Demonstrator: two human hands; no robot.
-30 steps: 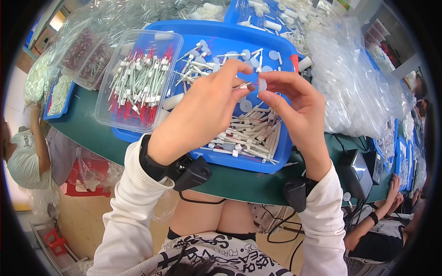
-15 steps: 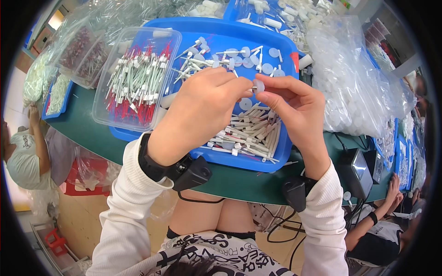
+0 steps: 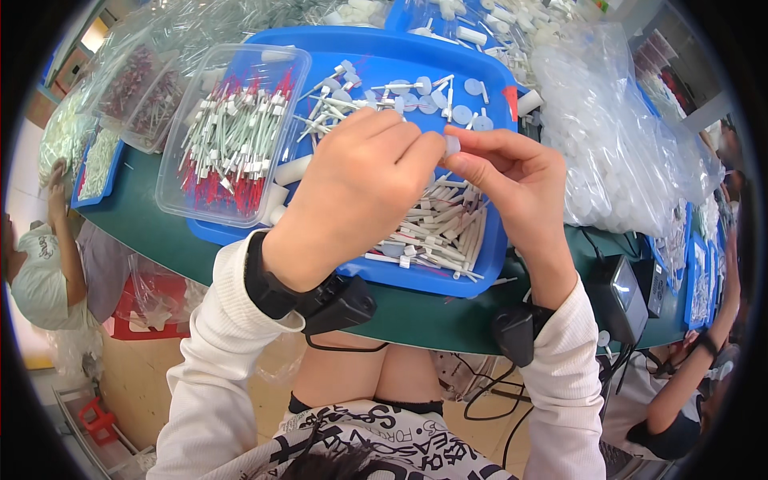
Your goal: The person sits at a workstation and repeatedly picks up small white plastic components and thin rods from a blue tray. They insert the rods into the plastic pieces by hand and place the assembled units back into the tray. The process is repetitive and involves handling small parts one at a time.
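Observation:
My right hand (image 3: 516, 180) pinches a small translucent white disc (image 3: 452, 146) between thumb and fingertips, over the blue tray (image 3: 352, 50). My left hand (image 3: 360, 188), fingers curled closed, meets the disc from the other side; whatever its fingertips grip is hidden behind the knuckles. Below the hands, a pile of slim white tube pieces (image 3: 444, 224) with small white connectors lies in the tray. Beyond the hands are loose round discs (image 3: 462, 115) and more white sticks (image 3: 324, 120).
A clear plastic box (image 3: 172, 180) of white-and-red wired pieces overlaps the tray's left side. A bulging clear bag (image 3: 608, 152) of white parts stands at right, near a black device (image 3: 618, 300) with cables. Co-workers sit at both sides, one raising an arm (image 3: 724, 312).
My left hand has turned and closed in on the disc, covering the small piece that showed between the hands. At right, the co-worker's arm has lifted.

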